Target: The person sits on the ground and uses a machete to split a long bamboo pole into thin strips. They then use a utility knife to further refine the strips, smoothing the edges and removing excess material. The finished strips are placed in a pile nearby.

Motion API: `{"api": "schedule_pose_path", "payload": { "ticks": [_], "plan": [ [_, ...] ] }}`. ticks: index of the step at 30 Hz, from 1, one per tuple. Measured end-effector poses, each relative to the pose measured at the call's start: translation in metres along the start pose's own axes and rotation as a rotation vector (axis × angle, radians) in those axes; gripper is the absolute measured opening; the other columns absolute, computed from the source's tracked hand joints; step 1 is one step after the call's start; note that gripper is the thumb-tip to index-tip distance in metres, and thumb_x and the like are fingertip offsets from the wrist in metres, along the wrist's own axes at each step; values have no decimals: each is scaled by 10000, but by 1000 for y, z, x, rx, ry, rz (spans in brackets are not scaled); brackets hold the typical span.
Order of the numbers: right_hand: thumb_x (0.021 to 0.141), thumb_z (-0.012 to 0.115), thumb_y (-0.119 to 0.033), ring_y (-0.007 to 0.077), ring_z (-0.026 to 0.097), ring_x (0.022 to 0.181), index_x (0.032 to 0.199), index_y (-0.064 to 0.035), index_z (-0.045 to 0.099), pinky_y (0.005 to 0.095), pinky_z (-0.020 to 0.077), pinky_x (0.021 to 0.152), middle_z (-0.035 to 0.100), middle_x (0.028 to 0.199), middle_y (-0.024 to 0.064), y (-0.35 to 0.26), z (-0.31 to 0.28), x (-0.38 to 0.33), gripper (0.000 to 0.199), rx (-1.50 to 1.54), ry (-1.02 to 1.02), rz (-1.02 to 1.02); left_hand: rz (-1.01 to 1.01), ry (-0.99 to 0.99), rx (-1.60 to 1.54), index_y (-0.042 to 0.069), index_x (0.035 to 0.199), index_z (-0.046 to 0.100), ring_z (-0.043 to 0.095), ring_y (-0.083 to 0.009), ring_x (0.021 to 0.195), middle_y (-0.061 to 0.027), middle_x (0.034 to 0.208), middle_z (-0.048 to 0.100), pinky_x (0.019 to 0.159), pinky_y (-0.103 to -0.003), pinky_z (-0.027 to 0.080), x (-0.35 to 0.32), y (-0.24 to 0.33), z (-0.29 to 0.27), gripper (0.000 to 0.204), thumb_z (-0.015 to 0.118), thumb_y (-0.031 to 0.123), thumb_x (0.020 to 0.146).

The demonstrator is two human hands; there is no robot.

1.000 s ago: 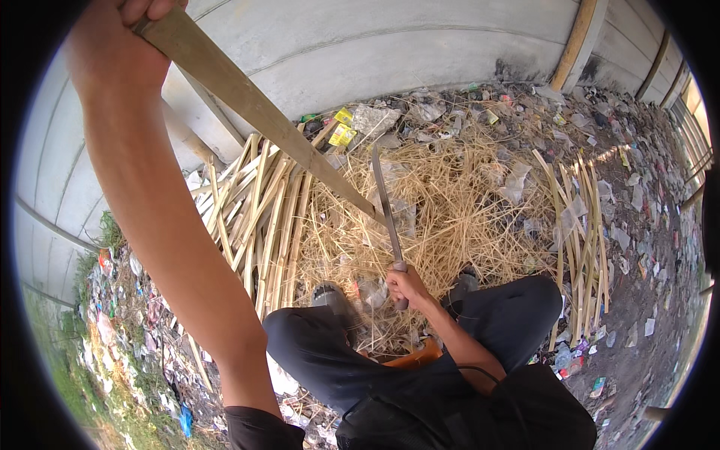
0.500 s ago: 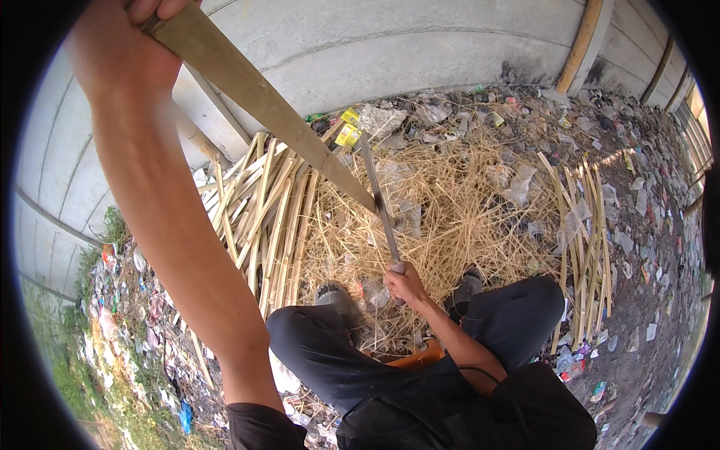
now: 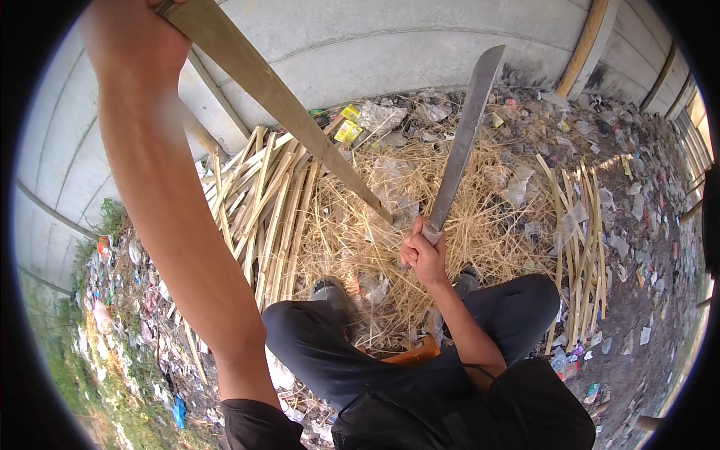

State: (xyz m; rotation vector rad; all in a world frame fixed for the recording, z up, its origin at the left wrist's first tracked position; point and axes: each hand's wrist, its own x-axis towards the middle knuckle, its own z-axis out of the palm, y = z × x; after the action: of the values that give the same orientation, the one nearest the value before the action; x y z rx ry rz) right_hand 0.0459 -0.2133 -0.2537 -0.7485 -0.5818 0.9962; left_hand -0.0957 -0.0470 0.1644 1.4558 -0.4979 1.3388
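Observation:
Raised at the upper left, my left hand (image 3: 142,36) grips the near end of a long flat bamboo slat (image 3: 277,105); the top of the picture cuts off most of its fingers. The slat slants down to the right, its far end just above the shavings. My right hand (image 3: 425,255) is closed round the handle of a machete (image 3: 466,135), whose broad grey blade points up and away, to the right of the slat's tip and apart from it. Thin pale shavings (image 3: 487,184) cover the ground before my feet.
A pile of split bamboo strips (image 3: 262,206) lies to the left, a smaller bundle (image 3: 583,255) to the right. Behind stands a grey panel wall (image 3: 390,52) with a wooden post (image 3: 590,45). Litter (image 3: 637,225) is strewn over the ground. Something orange (image 3: 416,352) shows between my legs.
My right hand has moved up and to the right with the machete. The blade has swung from beside the slat to point up right, its flat now showing. The slat has shifted slightly right.

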Motion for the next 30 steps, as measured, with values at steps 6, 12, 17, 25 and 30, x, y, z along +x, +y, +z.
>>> {"api": "schedule_pose_path", "payload": {
  "ticks": [6, 12, 17, 25, 30],
  "plan": [
    [889, 601, -55, 74, 393, 429, 746, -106, 477, 297, 370, 421, 442, 565, -31, 81, -53, -30, 196, -412, 148, 574, 21, 43, 153, 157, 757, 511, 361, -49, 341, 72, 484, 386, 307, -205, 356, 0, 4, -1, 341, 515, 219, 1092],
    [909, 586, -69, 78, 402, 437, 763, -98, 499, 310, 386, 426, 433, 569, -26, 66, -51, -15, 172, -365, 183, 556, -39, 139, 104, 163, 757, 513, 358, -50, 343, 77, 482, 379, 302, -216, 327, -3, 6, -18, 318, 552, 209, 1069],
    [938, 547, -35, 79, 401, 423, 820, -98, 484, 309, 393, 429, 450, 567, -16, 10, -9, -4, 148, -193, 84, 148, -52, 206, 177, 160, 772, 506, 348, -43, 357, 82, 484, 358, 304, -210, 310, -1, 5, -10, 294, 561, 191, 1059],
    [917, 589, -58, 79, 408, 441, 773, -104, 494, 311, 386, 441, 453, 564, -15, 83, -64, -29, 178, -458, 95, 674, 21, 171, 178, 168, 780, 489, 343, -35, 361, 83, 496, 366, 303, -205, 314, 0, -3, -8, 281, 567, 174, 1051],
    [861, 611, -70, 92, 416, 424, 749, -81, 512, 298, 364, 405, 473, 579, -7, 54, -53, -16, 150, -288, 237, 501, -57, 275, 334, 167, 774, 481, 354, -40, 354, 81, 490, 371, 302, -207, 313, 0, 15, -8, 290, 575, 185, 1048]
  ]
}}
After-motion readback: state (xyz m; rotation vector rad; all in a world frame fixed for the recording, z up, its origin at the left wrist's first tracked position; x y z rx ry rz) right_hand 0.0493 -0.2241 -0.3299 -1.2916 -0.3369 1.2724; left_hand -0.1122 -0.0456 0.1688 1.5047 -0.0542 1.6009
